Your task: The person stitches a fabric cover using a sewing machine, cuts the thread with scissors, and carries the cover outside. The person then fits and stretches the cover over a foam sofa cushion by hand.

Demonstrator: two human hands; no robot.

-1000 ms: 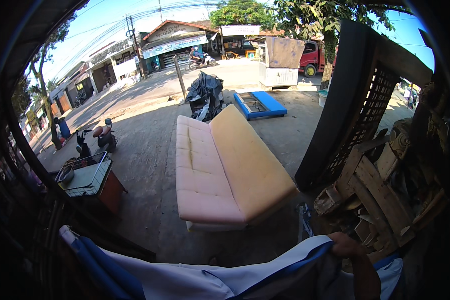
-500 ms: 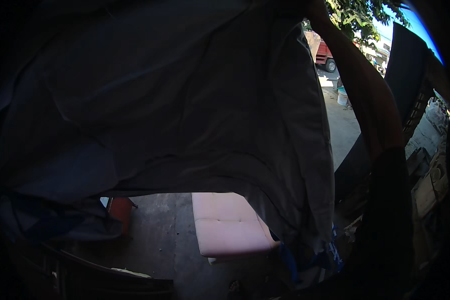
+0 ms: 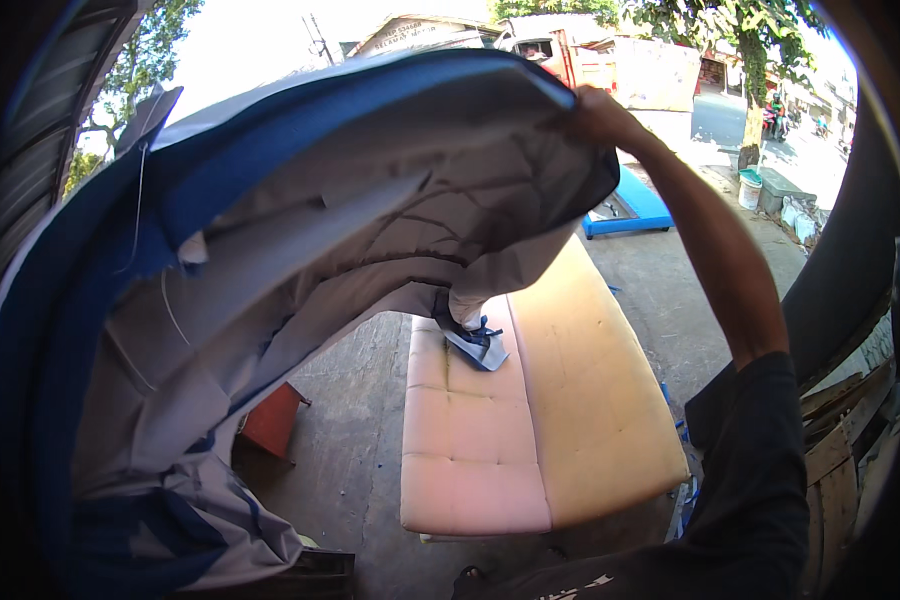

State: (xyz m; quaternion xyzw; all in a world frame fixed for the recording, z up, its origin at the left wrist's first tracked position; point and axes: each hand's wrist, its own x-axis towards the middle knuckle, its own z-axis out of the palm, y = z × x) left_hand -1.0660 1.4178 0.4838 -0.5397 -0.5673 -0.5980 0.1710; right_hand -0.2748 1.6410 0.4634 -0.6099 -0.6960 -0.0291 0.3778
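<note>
A blue tray-like frame (image 3: 625, 205) lies on the ground at the upper right of the frame, its contents too small to tell. The right hand (image 3: 595, 115), top centre, is clenched on the edge of a large grey cover with blue trim (image 3: 300, 260), which billows across the left and centre above the pink and tan sofa cushion (image 3: 530, 410). The left hand is hidden behind the cloth.

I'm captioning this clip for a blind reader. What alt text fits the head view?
A person's right hand grips the edge of a large blue and grey fabric cover, held high and billowing over a pink and tan foam sofa bed that lies flat on concrete. The left hand is hidden. Behind are a street, a truck and trees.
</note>
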